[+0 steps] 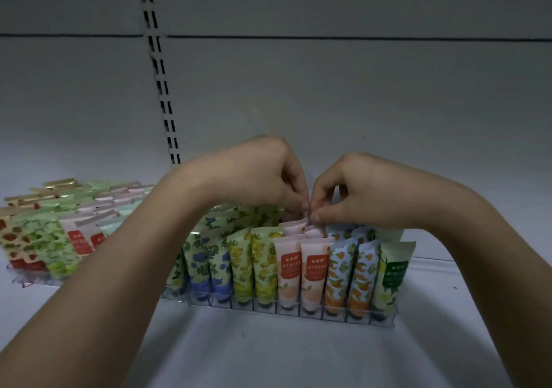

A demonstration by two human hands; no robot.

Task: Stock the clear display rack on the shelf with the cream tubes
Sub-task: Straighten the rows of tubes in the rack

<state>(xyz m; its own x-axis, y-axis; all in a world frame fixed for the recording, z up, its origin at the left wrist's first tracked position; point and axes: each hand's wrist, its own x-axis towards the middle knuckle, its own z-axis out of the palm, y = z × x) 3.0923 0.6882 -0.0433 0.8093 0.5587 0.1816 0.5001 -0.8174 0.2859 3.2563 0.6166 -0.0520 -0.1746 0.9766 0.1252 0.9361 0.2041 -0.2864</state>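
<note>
Shelf (pixel 268 352): we stand before a pale shelf deck with a plain back panel behind it; the light is dim.
Upright (pixel 158 68): we see a slotted metal strip running down the back panel, left of centre.
Forearms: ours reach in from the lower left and lower right and meet over the middle of the shelf.
Clear display rack (pixel 286 310): it sits on the shelf in front of us, its low transparent front wall split into narrow slots, with tubes standing cap-down in rows one behind another.
Second rack (pixel 27 280): to the left, partly behind our left forearm, we see another clear holder, also packed with patterned tubes.
Cream tubes in the rack: from left to right in the front row we read blue-flower tubes (pixel 206 262), yellow-fruit tubes (pixel 254 265), two pink tubes with red labels (pixel 301 271), orange-fruit tubes (pixel 352 271) and a pale tube with a green label (pixel 391 268).
Left hand (pixel 257 175): our fingers are curled down, tips pinching together at the crimped top of a pink tube.
Right hand (pixel 361 193): likewise curled, thumb and fingertips pinching the same spot from the other side, touching the left fingertips.
Held pink tube (pixel 295 228): it stands in the pink column, in a row behind the front pair, upright, its top edge between our fingertips. We cannot tell how deep it sits in its slot.
</note>
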